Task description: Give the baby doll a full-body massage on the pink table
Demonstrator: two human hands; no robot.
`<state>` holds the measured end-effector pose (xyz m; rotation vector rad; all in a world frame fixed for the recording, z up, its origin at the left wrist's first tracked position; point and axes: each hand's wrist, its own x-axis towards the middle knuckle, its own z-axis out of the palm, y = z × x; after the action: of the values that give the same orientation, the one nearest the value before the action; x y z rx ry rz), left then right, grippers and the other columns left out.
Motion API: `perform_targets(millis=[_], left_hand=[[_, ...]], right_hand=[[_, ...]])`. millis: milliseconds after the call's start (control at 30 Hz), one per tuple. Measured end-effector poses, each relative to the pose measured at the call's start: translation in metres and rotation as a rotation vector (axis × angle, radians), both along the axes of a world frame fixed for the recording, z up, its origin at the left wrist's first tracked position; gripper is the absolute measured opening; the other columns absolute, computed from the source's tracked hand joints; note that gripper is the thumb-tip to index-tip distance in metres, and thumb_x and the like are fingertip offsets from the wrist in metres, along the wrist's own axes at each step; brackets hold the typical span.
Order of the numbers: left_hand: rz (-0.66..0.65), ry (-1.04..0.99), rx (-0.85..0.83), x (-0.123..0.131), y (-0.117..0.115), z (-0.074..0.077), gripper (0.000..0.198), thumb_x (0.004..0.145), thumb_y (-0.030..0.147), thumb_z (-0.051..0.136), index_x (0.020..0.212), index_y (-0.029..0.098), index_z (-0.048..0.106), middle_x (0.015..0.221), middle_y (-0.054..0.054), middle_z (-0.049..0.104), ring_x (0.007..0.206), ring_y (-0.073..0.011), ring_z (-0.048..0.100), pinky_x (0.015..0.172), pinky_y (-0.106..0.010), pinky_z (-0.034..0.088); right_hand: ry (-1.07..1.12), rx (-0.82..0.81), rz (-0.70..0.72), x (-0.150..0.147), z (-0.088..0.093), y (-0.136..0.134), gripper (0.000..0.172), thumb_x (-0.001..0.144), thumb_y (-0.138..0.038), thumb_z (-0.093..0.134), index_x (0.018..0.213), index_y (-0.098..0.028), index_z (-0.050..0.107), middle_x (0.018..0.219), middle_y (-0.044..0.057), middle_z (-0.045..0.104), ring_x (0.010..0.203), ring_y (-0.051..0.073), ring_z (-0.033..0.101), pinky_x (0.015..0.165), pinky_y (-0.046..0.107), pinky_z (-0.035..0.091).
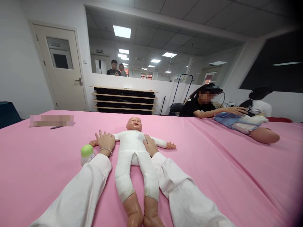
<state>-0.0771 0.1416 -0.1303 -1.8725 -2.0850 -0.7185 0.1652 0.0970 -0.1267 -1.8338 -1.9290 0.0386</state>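
Observation:
A baby doll (132, 146) with a white cloth body lies on its back on the pink tablecloth (201, 167), head away from me, feet toward me. My left hand (105, 142), with a beaded bracelet on its wrist, rests with fingers spread over the doll's arm on the left side. On the other side, my right hand (150, 145) lies flat against the doll's torso near the armpit, fingers stretched out. Neither hand is closed round anything. Beside my left wrist stands a small bottle with a green cap (86, 151), partly hidden by my sleeve.
At the right, a co-worker (201, 104) handles another doll (262, 134) in blue and white cloth. A second person (257, 102) sits behind. A blurred-out item (52, 121) lies at the table's far left. Stacked boards (124, 99) stand against the wall.

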Motion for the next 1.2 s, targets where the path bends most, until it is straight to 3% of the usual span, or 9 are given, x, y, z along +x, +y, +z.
perform_targets(millis=[167,333,600,700,767,867,1033,1100,1200], left_hand=[[0.062,-0.004,0.002,-0.006,0.000,-0.002,0.046,0.086,0.022,0.024,0.084,0.015,0.069,0.100,-0.013,0.066,0.127,-0.0337,0.032,0.103,-0.058,0.012],[0.061,-0.011,-0.001,-0.006,0.004,-0.006,0.044,0.086,0.023,0.026,0.081,0.014,0.069,0.095,-0.011,0.068,0.123,-0.0332,0.037,0.102,-0.058,0.013],[0.064,-0.005,0.006,-0.009,0.009,-0.012,0.041,0.086,0.023,0.029,0.078,0.015,0.068,0.092,-0.011,0.068,0.115,-0.0309,0.043,0.102,-0.057,0.014],[0.064,0.009,0.019,-0.008,0.007,-0.010,0.040,0.086,0.023,0.030,0.077,0.014,0.068,0.088,-0.011,0.068,0.108,-0.0309,0.047,0.101,-0.058,0.013],[0.057,0.023,0.035,-0.006,0.005,-0.007,0.039,0.086,0.022,0.030,0.079,0.013,0.068,0.089,-0.012,0.068,0.111,-0.0325,0.045,0.101,-0.059,0.012],[0.028,0.048,0.061,-0.004,0.001,-0.003,0.038,0.085,0.019,0.030,0.083,0.010,0.067,0.092,-0.015,0.067,0.117,-0.0347,0.040,0.100,-0.061,0.010],[-0.165,0.107,0.058,0.000,0.003,-0.001,0.037,0.086,0.014,0.031,0.115,0.012,0.055,0.115,-0.014,0.060,0.119,-0.0254,0.043,0.104,-0.048,0.021],[-0.271,0.134,0.036,0.001,0.005,-0.002,0.037,0.087,0.015,0.034,0.120,0.016,0.051,0.117,-0.010,0.059,0.113,-0.0198,0.049,0.100,-0.037,0.029],[-0.325,0.141,0.000,-0.001,0.008,-0.005,0.030,0.087,0.017,0.036,0.110,0.017,0.056,0.103,-0.008,0.065,0.096,-0.0206,0.058,0.087,-0.035,0.040]], right_hand=[[-0.067,0.037,-0.035,0.009,-0.005,0.005,0.040,0.091,-0.037,0.045,0.125,-0.017,0.045,0.133,0.009,0.039,0.123,0.023,0.038,0.104,0.049,0.027],[-0.151,0.072,-0.161,0.030,-0.008,0.008,0.038,0.094,-0.033,0.036,0.124,-0.013,0.049,0.132,0.011,0.044,0.127,0.022,0.033,0.109,0.046,0.014],[-0.225,0.154,-0.399,0.049,-0.005,0.003,0.039,0.091,-0.027,0.034,0.099,-0.006,0.065,0.112,0.018,0.058,0.118,0.032,0.040,0.103,0.054,0.013],[-0.227,0.190,-0.454,0.051,-0.002,0.002,0.040,0.089,-0.023,0.033,0.110,0.000,0.059,0.119,0.023,0.052,0.122,0.036,0.035,0.103,0.055,0.009],[-0.236,0.211,-0.427,0.050,0.001,0.003,0.044,0.088,-0.018,0.031,0.124,0.001,0.048,0.133,0.023,0.039,0.128,0.033,0.028,0.105,0.053,0.008],[-0.281,0.213,-0.239,0.043,0.002,0.005,0.050,0.087,-0.015,0.031,0.137,-0.008,0.034,0.144,0.011,0.026,0.133,0.021,0.023,0.110,0.040,0.013],[-0.341,0.119,0.054,0.034,-0.007,0.011,0.045,0.091,-0.024,0.032,0.136,-0.022,0.036,0.139,-0.001,0.037,0.127,0.009,0.034,0.106,0.026,0.025],[-0.340,0.100,0.055,0.035,-0.012,0.014,0.042,0.093,-0.027,0.028,0.134,-0.023,0.039,0.137,0.000,0.041,0.125,0.011,0.037,0.106,0.031,0.026],[-0.332,0.104,-0.019,0.041,-0.015,0.016,0.040,0.094,-0.029,0.028,0.129,-0.021,0.045,0.134,0.004,0.045,0.124,0.016,0.039,0.105,0.038,0.025]])
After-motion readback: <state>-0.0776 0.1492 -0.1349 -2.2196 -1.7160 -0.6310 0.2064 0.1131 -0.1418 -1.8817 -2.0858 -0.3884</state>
